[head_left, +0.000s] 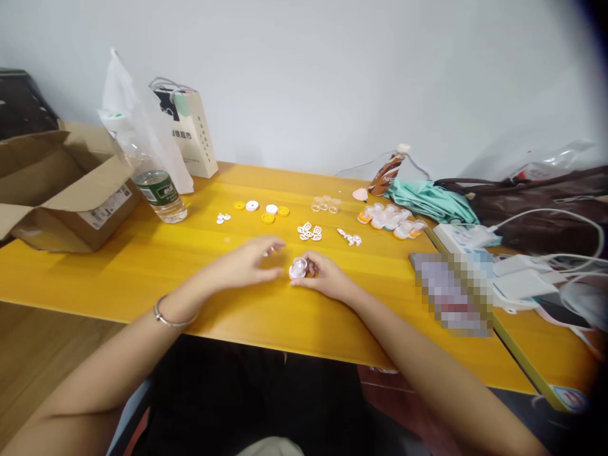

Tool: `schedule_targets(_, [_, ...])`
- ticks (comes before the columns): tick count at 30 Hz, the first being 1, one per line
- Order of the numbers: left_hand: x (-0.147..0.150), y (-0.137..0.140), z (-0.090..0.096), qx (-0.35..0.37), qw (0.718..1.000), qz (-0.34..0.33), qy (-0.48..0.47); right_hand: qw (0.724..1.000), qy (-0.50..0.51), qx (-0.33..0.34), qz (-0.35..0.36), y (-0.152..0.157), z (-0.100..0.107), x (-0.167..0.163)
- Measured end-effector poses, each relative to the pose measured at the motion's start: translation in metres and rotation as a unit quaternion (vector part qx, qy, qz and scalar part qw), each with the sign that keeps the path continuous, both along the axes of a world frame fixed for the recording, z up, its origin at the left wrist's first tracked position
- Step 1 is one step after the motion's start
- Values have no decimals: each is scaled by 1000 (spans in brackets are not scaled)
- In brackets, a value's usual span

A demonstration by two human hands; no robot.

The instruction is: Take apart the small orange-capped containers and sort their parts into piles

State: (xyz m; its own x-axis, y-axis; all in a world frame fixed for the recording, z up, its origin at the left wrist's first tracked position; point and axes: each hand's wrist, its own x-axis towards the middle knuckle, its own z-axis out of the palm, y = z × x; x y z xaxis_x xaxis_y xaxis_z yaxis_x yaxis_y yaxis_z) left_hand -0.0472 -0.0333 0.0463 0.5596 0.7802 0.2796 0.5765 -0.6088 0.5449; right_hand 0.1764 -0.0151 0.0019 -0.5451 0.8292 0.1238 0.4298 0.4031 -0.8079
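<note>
My right hand (323,273) grips a small clear-domed piece with a white base (298,268) between thumb and fingers, just above or on the table. To its left, my left hand (254,261) hovers with its fingers apart and nothing plainly in it. Beyond the hands lie several white openwork pieces (310,232) and a group of small white parts (350,239). Yellow discs (268,218) and white discs (251,206) lie farther left, near small white three-lobed parts (222,218). Clear round caps (325,204) sit at the back. Several clear-domed pieces with coloured bases (390,220) are clustered at right.
On the left stand an open cardboard box (71,218), a large water bottle (159,190) and a paper bag (199,136). On the right are a drink bottle (387,172), teal cloth (430,199), a power strip with chargers (515,278) and a blurred-out flat object (451,294).
</note>
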Motion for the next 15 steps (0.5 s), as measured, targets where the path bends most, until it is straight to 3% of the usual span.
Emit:
schedule_targets(2, [17,-20,-12,-17,999,-34,35,1000,4,-15,-3,-3,-1,-2])
schedule_targets(9, [47,-54,-42,3,991,132,-19,999,39,-25,13,-27,-3,-5])
schedule_targets(15, [49,-67,-57,6,981,174,-85,999,42,13,4,-49,-3,-10])
